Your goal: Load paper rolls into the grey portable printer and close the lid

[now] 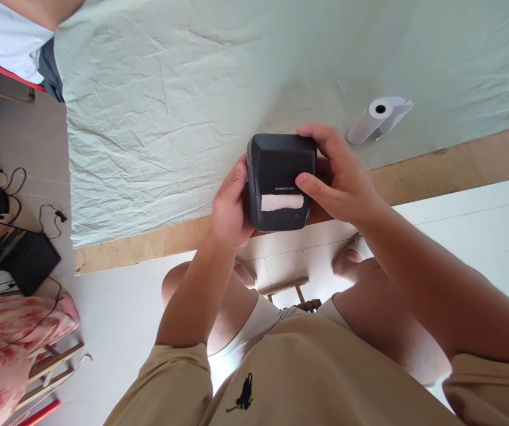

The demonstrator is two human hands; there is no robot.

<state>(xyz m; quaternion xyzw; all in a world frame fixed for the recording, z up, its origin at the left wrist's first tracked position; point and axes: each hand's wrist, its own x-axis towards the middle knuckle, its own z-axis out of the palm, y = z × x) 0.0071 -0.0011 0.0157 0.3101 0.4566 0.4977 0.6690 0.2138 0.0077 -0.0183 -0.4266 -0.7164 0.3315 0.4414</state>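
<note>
Table point(169, 77) top open across upper center, wrinkled cloth point(148, 160) flat, room to pass above device point(284, 165). Paper roll point(365, 127) stands in the way upper right, gap between it and right hand point(340, 174). Another person's arm point(44, 9) blocks upper left corner.

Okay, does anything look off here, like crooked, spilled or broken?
Nothing looks spilled or broken. The paper strip showing at the front of the black printer has an uneven lower edge, perhaps torn. Also, the white paper roll has its end hanging loose, and the green cloth is wrinkled.
</note>
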